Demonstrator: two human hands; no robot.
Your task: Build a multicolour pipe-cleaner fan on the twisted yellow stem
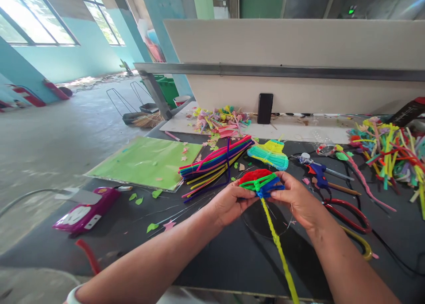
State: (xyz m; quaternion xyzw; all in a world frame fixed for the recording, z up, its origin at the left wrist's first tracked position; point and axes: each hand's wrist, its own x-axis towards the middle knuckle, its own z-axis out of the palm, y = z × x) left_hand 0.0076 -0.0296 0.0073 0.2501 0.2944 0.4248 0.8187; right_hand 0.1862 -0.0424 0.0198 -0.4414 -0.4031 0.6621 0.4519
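A small pipe-cleaner craft piece (259, 180), red on top with green and blue bands, is held between both hands above the dark table (206, 251). My left hand (229, 202) pinches its left side. My right hand (295, 196) grips its right side with fingers curled. A long yellow-green twisted stem (279, 246) hangs from the piece toward the table's near edge. A bundle of coloured pipe cleaners (215, 162) lies just beyond my left hand.
A finished yellow-and-teal woven piece (270, 154), a blue glue gun (317, 173), red-handled scissors (348, 213), green paper sheets (146, 162), a pink power strip (86, 213), a black phone (264, 108) leaning on the partition, and heaps of pipe-cleaner scraps (388, 153) lie on the table.
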